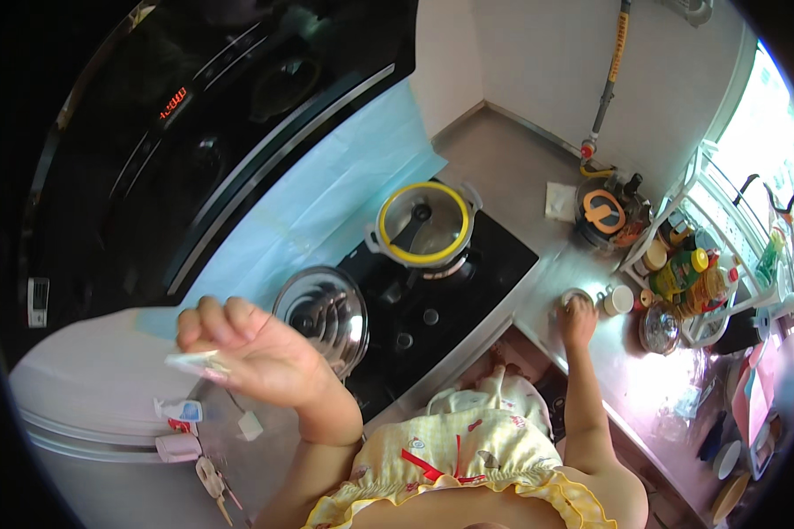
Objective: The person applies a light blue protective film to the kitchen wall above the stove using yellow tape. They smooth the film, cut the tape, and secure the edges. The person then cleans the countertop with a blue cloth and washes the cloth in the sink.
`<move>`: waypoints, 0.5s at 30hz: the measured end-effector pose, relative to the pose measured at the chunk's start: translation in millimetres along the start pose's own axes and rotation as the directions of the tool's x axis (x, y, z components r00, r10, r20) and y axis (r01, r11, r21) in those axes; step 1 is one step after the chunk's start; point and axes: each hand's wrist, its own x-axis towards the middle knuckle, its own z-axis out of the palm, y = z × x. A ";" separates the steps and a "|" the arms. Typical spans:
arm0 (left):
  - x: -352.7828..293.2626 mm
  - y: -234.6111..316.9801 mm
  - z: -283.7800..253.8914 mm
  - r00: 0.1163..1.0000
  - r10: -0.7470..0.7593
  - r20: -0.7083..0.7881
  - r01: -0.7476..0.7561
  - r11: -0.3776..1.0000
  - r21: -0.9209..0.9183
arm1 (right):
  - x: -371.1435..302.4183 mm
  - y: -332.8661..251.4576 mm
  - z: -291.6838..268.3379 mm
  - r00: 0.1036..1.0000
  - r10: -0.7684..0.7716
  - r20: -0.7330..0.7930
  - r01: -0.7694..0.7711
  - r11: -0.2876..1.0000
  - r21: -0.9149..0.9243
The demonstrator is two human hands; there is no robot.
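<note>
My left hand point(260, 357) is raised at the left, in front of the range hood and the stove. Its fingers are curled, and a small pale, flat thing point(198, 362) sticks out by the thumb; it is too blurred to name. My right hand point(578, 319) reaches down to the steel counter, right of the stove. Its fingers close over a small round container point(576, 297), which they partly hide. Close beside it stands a white cup point(617, 301).
On the black stove point(441, 304) sit a yellow-rimmed pot point(425, 257) with a dark utensil inside and a shiny domed lid point(323, 319). Oil bottles point(707, 286) and jars crowd a white rack point(707, 331) at the right. A black range hood point(265, 115) overhangs the left.
</note>
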 end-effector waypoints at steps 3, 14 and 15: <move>-3.6 -64.3 14.8 0.999 -0.037 0.007 0.035 0.982 0.187 | 18.2 -34.0 -9.1 0.980 0.192 -0.046 -0.184 0.973 0.141; -70.9 -323.1 44.0 0.827 -0.244 0.507 -0.121 0.802 0.584 | 256.6 -213.6 -47.6 0.988 -0.063 0.138 -0.150 -0.274 0.950; -71.5 -338.6 46.0 0.798 -0.243 0.552 -0.186 0.771 0.609 | 268.0 -217.5 -40.6 0.969 -0.069 0.238 -0.245 -0.400 0.883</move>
